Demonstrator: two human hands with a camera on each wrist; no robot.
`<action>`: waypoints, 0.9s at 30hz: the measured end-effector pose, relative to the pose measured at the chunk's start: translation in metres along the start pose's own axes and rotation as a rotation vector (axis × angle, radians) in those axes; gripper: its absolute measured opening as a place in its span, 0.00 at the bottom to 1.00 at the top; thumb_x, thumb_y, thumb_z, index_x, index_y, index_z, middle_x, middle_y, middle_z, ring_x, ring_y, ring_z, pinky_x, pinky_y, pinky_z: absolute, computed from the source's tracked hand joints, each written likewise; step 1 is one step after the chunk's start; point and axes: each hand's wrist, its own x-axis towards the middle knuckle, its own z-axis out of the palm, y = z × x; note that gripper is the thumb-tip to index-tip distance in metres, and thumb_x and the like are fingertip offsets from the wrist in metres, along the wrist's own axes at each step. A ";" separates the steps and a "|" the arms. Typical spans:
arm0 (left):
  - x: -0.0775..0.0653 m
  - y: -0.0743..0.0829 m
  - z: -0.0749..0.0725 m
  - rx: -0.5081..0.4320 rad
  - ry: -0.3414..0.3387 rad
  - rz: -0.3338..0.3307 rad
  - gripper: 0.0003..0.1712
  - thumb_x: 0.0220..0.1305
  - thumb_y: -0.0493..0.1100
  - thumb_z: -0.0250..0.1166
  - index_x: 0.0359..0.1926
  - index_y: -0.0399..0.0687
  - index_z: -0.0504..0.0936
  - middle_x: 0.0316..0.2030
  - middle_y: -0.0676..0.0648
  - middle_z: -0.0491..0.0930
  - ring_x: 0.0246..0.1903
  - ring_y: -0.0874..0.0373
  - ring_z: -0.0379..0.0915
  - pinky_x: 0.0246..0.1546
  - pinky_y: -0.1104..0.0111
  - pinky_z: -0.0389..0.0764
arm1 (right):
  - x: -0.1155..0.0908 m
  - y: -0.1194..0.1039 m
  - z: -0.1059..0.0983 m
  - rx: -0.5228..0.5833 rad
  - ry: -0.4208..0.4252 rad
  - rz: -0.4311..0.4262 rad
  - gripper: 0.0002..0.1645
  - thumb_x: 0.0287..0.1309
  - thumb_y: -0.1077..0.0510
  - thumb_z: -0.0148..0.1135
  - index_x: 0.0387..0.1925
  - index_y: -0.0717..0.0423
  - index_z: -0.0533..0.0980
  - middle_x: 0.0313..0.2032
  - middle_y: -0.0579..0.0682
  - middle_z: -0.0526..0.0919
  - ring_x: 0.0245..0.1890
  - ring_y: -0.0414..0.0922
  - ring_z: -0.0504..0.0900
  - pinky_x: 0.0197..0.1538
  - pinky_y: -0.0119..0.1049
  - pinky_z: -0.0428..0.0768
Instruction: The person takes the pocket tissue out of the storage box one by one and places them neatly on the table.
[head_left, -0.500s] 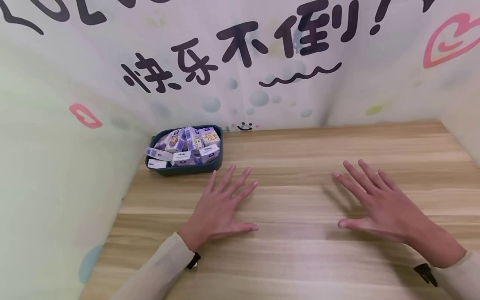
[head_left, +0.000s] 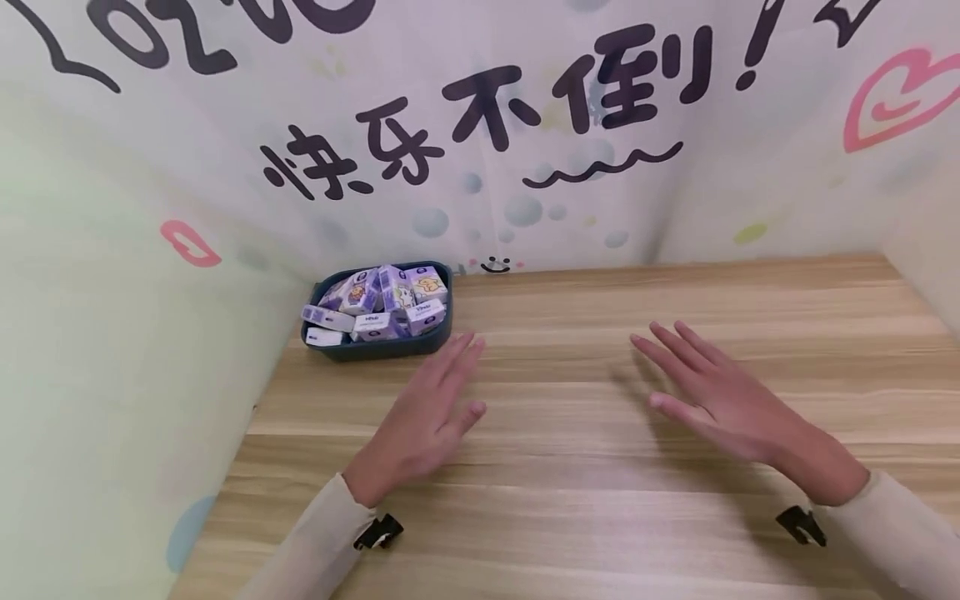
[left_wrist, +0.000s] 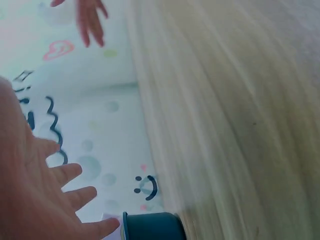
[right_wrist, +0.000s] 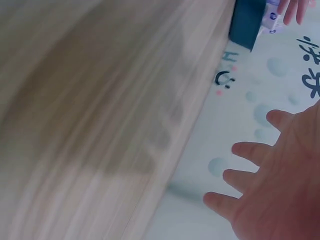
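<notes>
Both hands hover over the wooden table with fingers extended and nothing in them. My left hand (head_left: pixel 420 425) is just in front of the dark teal basket (head_left: pixel 375 350), its fingertips overlapping the basket's near right corner in the head view. Heaped in the basket are several small purple-and-white boxes (head_left: pixel 375 326) with cartoon animals. My right hand (head_left: pixel 727 404) is at the right, its fingers pointing towards the back of the table and its shadow falling on the wood. In the left wrist view, the spread fingers (left_wrist: pixel 82 197) of the left hand show beside the basket's side.
The wooden table (head_left: pixel 555 467) runs back to a white printed cloth (head_left: pixel 510 225) with large black characters, bubbles and pink hearts. A pale green wall (head_left: pixel 90 350) borders the table's left side. Each sleeve has a black clip (head_left: pixel 378 532) near the cuff.
My hands have turned more onto their edges, with fingers closer together. The right hand has moved left. The head view has shifted slightly, and the basket stays where it was.
</notes>
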 end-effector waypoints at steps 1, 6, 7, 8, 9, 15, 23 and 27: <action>-0.001 -0.002 -0.003 -0.041 0.029 -0.012 0.41 0.90 0.64 0.41 0.90 0.49 0.50 0.88 0.44 0.48 0.86 0.44 0.43 0.82 0.41 0.49 | 0.006 -0.004 0.000 0.031 -0.013 0.012 0.44 0.83 0.41 0.58 0.90 0.41 0.54 0.87 0.59 0.52 0.85 0.67 0.45 0.76 0.77 0.54; -0.004 -0.014 -0.018 -0.208 0.198 -0.112 0.38 0.91 0.60 0.37 0.86 0.44 0.60 0.83 0.40 0.60 0.82 0.41 0.56 0.80 0.40 0.58 | 0.035 -0.022 0.005 0.205 -0.067 0.043 0.39 0.87 0.41 0.49 0.90 0.42 0.55 0.87 0.59 0.53 0.85 0.68 0.43 0.74 0.82 0.51; -0.003 -0.018 -0.021 -0.225 0.239 -0.130 0.37 0.92 0.59 0.37 0.85 0.41 0.62 0.82 0.38 0.63 0.81 0.39 0.58 0.79 0.40 0.59 | 0.040 -0.025 0.006 0.242 -0.075 0.045 0.38 0.88 0.42 0.46 0.90 0.43 0.54 0.87 0.58 0.52 0.86 0.68 0.42 0.75 0.81 0.49; -0.003 -0.021 -0.023 -0.233 0.276 -0.154 0.36 0.92 0.58 0.37 0.84 0.40 0.64 0.80 0.36 0.65 0.80 0.38 0.60 0.78 0.39 0.61 | 0.046 -0.028 0.008 0.280 -0.081 0.043 0.38 0.89 0.43 0.44 0.90 0.44 0.53 0.87 0.58 0.51 0.86 0.68 0.41 0.76 0.80 0.48; -0.003 -0.024 -0.025 -0.236 0.317 -0.172 0.35 0.93 0.56 0.37 0.82 0.38 0.66 0.79 0.35 0.67 0.78 0.37 0.62 0.78 0.39 0.62 | 0.053 -0.031 0.009 0.317 -0.084 0.039 0.37 0.90 0.43 0.42 0.90 0.46 0.53 0.87 0.58 0.51 0.86 0.67 0.41 0.77 0.79 0.46; -0.002 -0.051 -0.035 -0.235 0.549 -0.282 0.26 0.90 0.44 0.47 0.76 0.32 0.72 0.72 0.31 0.72 0.74 0.36 0.67 0.75 0.40 0.65 | 0.096 -0.049 0.017 0.562 -0.132 0.034 0.42 0.90 0.37 0.26 0.90 0.55 0.47 0.87 0.61 0.48 0.86 0.64 0.43 0.81 0.72 0.44; -0.011 -0.086 -0.047 -0.212 0.665 -0.526 0.33 0.81 0.42 0.63 0.78 0.30 0.66 0.78 0.31 0.61 0.79 0.35 0.56 0.80 0.42 0.58 | 0.143 -0.069 0.032 0.891 -0.207 0.132 0.51 0.83 0.25 0.15 0.91 0.51 0.44 0.85 0.68 0.50 0.84 0.70 0.47 0.80 0.72 0.50; -0.016 -0.099 -0.057 -0.257 0.656 -0.692 0.42 0.81 0.42 0.62 0.84 0.28 0.54 0.83 0.28 0.49 0.82 0.33 0.47 0.82 0.42 0.51 | 0.166 -0.081 0.042 1.042 -0.210 0.215 0.56 0.80 0.20 0.18 0.90 0.52 0.45 0.84 0.71 0.52 0.83 0.71 0.52 0.81 0.67 0.55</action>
